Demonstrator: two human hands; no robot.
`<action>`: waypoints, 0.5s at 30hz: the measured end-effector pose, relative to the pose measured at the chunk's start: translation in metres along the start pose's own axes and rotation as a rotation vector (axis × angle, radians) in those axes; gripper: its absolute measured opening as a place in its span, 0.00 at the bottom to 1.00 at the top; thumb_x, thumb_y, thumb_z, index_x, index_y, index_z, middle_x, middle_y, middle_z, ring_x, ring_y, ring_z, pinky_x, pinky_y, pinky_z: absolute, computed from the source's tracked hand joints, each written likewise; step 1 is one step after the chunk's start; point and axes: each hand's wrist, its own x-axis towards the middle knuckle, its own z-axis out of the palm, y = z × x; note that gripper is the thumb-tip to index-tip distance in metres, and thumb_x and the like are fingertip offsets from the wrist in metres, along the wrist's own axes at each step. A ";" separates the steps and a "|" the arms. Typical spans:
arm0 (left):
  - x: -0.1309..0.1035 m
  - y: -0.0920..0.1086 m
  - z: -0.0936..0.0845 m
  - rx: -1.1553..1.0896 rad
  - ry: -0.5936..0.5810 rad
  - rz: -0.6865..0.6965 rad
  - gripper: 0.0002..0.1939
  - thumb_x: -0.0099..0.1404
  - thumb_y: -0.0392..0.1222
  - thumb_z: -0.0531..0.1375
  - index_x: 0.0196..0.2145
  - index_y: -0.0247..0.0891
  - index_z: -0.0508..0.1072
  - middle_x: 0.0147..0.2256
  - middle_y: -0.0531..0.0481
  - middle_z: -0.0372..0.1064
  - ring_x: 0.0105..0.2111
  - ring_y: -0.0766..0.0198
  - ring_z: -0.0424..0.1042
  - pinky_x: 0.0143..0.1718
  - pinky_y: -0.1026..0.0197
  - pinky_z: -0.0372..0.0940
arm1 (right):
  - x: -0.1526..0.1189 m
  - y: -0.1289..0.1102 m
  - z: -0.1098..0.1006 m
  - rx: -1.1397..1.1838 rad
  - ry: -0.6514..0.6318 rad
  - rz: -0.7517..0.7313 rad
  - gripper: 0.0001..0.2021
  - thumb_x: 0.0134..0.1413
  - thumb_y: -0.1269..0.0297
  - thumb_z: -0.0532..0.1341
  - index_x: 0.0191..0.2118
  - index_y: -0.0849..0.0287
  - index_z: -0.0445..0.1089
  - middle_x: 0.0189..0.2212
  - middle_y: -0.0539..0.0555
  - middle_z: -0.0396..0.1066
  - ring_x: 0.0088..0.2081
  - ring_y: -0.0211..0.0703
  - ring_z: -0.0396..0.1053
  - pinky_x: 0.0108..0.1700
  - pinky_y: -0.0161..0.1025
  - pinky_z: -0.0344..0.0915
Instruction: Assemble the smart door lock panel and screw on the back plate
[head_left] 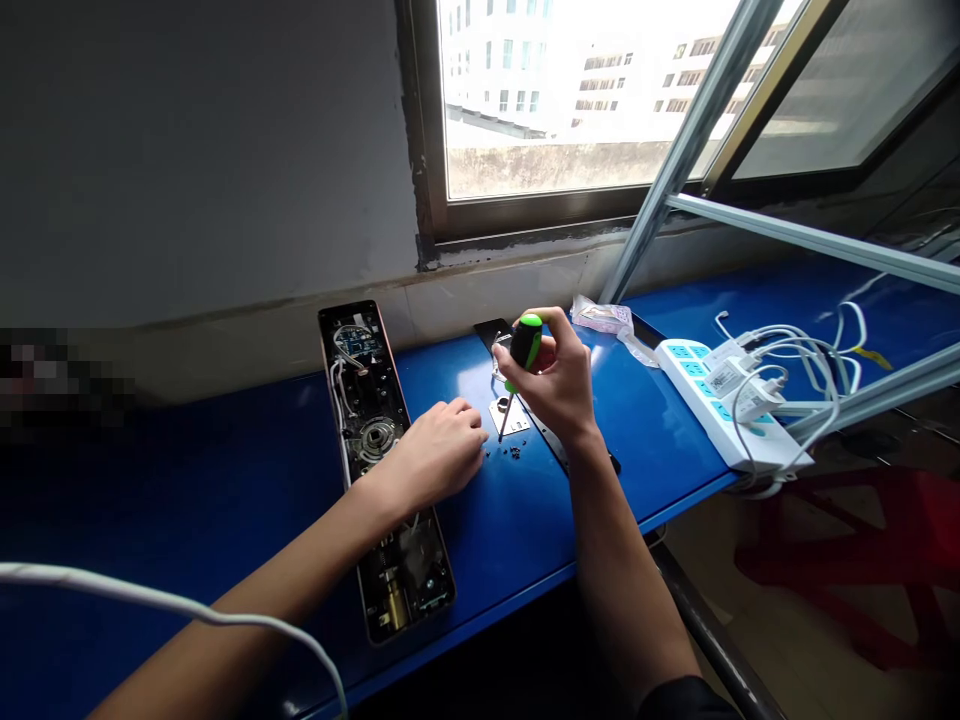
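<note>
My right hand (559, 375) is wrapped round a green and black screwdriver (527, 345), its shaft slanting down toward small dark screws (515, 453) on the blue table. My left hand (448, 445) reaches over the long open device housing (397, 570); its fingers are curled near the screws, and whatever they hold is hidden. Wires, a green-blue circuit board and a round part show inside the housing. Beyond the screwdriver tip lies a small metal plate (513, 420). A long dark panel (555, 445) lies partly behind my right hand.
A white power strip (705, 405) with plugs and tangled white cables sits at the right. A plastic bag (602, 314) lies by the wall. Metal frame bars (817, 240) cross at right, above a red stool (862, 550). A white cable (187, 605) crosses the lower left.
</note>
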 end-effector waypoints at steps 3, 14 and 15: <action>-0.009 -0.002 -0.010 0.017 0.010 -0.053 0.06 0.70 0.37 0.62 0.40 0.36 0.81 0.41 0.41 0.78 0.50 0.47 0.73 0.45 0.48 0.73 | 0.001 -0.011 0.003 0.068 0.076 -0.015 0.16 0.52 0.65 0.70 0.42 0.52 0.64 0.28 0.43 0.68 0.24 0.35 0.71 0.23 0.33 0.69; -0.089 -0.003 -0.025 -0.110 0.510 -0.195 0.13 0.69 0.39 0.67 0.50 0.35 0.79 0.45 0.41 0.77 0.55 0.48 0.70 0.53 0.44 0.74 | 0.010 -0.075 0.038 0.198 0.035 -0.248 0.14 0.58 0.60 0.70 0.42 0.49 0.63 0.35 0.47 0.68 0.27 0.34 0.73 0.26 0.34 0.76; -0.095 -0.004 -0.024 -0.116 0.553 -0.202 0.11 0.69 0.39 0.67 0.49 0.36 0.79 0.44 0.41 0.77 0.54 0.48 0.70 0.52 0.44 0.74 | 0.009 -0.078 0.043 0.205 0.019 -0.259 0.14 0.58 0.59 0.70 0.42 0.49 0.63 0.34 0.47 0.67 0.27 0.34 0.73 0.25 0.34 0.75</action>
